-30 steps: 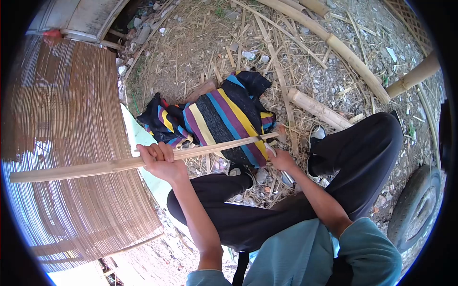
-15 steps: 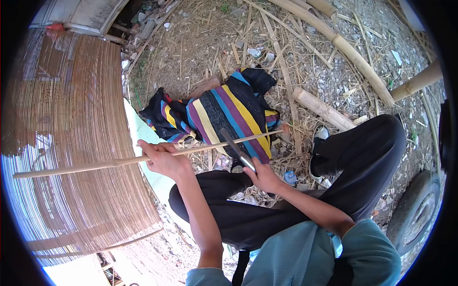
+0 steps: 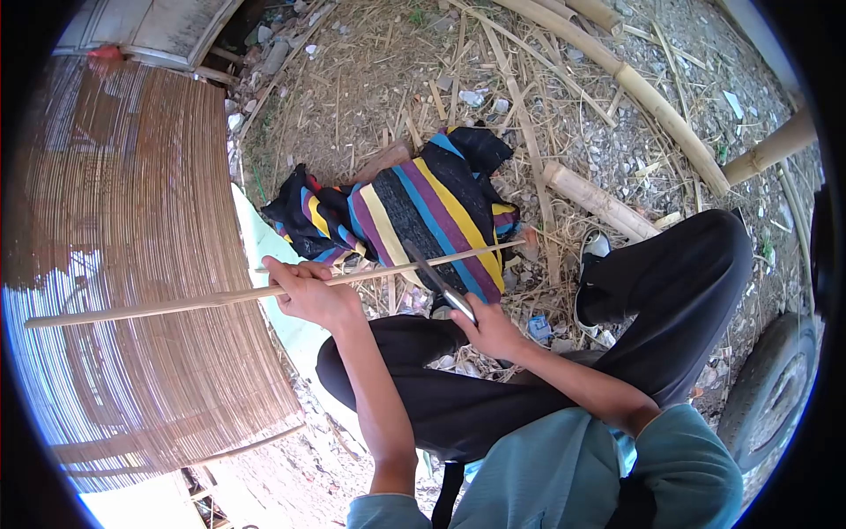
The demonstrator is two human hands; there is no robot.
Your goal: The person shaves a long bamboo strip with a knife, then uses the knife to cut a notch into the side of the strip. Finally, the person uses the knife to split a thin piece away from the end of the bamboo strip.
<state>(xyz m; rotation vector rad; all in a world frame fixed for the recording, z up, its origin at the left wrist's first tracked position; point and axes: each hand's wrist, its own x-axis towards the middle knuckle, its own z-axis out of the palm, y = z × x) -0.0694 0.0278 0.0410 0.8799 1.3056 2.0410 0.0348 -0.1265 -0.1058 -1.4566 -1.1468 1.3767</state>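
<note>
My left hand (image 3: 319, 298) is closed around a long, thin bamboo strip (image 3: 176, 308), which runs from the far left across to the striped cloth. In my right hand (image 3: 493, 329) is a knife (image 3: 430, 272), its silvery handle in my fist and its dark blade pointing up and left. The blade overlaps the strip in this view, to the right of my left hand. Beneath both lies a cloth (image 3: 421, 207) with black, yellow, blue and purple stripes, bunched on the ground. The strip's right end reaches the cloth's right edge.
A slatted bamboo screen (image 3: 167, 370) stands at the left. Bamboo poles (image 3: 656, 106) and a short bamboo piece (image 3: 599, 201) lie at the upper right, among strips and stones. A tyre (image 3: 768, 397) is at the lower right. My bent legs (image 3: 661, 300) frame the work.
The view has shifted very slightly. Both hands keep their holds on the strip and the knife, with little visible movement.
</note>
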